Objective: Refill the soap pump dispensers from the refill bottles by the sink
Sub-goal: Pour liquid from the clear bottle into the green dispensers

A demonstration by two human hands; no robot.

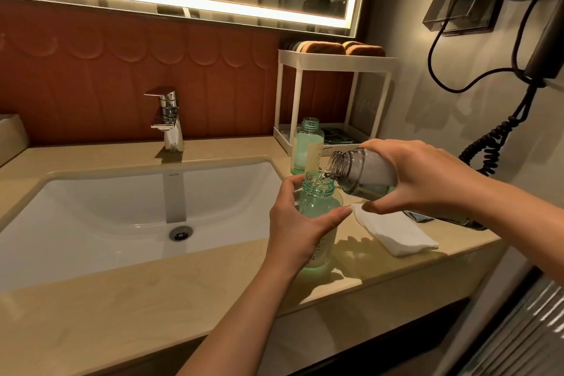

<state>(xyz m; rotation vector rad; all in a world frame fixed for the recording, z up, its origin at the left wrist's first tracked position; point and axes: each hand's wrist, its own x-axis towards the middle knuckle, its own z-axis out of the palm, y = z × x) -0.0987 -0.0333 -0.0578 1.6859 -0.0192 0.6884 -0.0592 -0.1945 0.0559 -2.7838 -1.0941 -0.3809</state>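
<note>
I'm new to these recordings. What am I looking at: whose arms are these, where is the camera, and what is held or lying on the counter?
There is no machine here. These are a person's two bare hands, filmed by one wide-angle camera worn on the head and looking forward and down. The left hand grips an open green dispenser bottle standing on the beige counter beside the sink. The right hand holds a clear refill bottle, tilted with its mouth over the green neck and liquid running in. Behind stand a second green bottle and a white rack. A folded white cloth lies to the right.
</note>
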